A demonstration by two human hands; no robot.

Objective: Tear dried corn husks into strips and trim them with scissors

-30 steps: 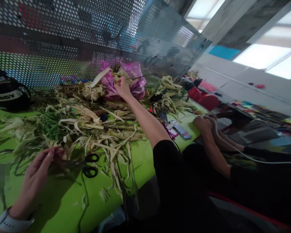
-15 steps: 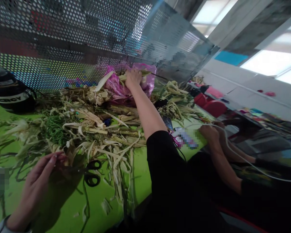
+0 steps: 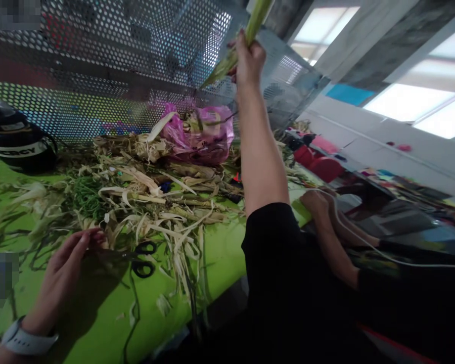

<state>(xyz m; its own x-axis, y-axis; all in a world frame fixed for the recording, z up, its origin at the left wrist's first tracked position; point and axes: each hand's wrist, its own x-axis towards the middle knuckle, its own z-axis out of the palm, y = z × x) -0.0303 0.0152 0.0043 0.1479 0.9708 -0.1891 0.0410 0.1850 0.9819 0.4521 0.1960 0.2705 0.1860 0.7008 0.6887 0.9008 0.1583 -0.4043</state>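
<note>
Right grip (image 3: 248, 55): clamped on yellow-green husk (image 3: 258, 20). Left grip (image 3: 66, 265): beside scissors (image 3: 143, 269); closure cannot be determined. Black jug (image 3: 17, 132): label (image 3: 17, 150) reads "ERGY"; preceding lettering unclear.

The husk (image 3: 258, 20) – long, yellow-green, ragged at its lower end – slants upward in the right hand (image 3: 250, 60), its top out of view. The scissors (image 3: 133, 258) have black loops, side by side – their blades, dim in shadow, point toward the left hand (image 3: 66, 260).
</note>
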